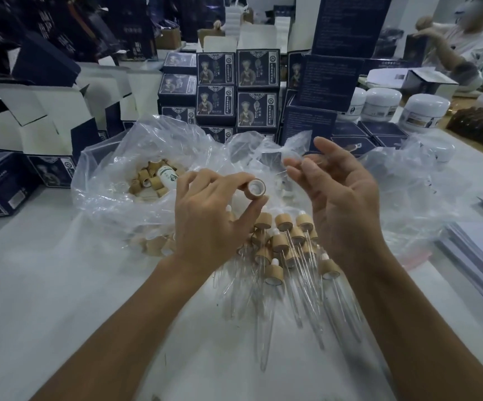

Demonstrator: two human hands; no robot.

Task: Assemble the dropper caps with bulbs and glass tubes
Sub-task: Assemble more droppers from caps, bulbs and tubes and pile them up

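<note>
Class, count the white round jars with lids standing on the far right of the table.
3 clear: left jar, right jar, one partly behind a dark box. A possible fourth shows blurred behind plastic.

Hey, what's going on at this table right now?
A person is putting dropper caps together. The left hand pinches a bamboo cap with its open end up, while the right hand holds a thin glass tube at its fingertips, not yet in the cap. Finished droppers lie piled on the table below, and loose caps sit in a plastic bag.
</note>
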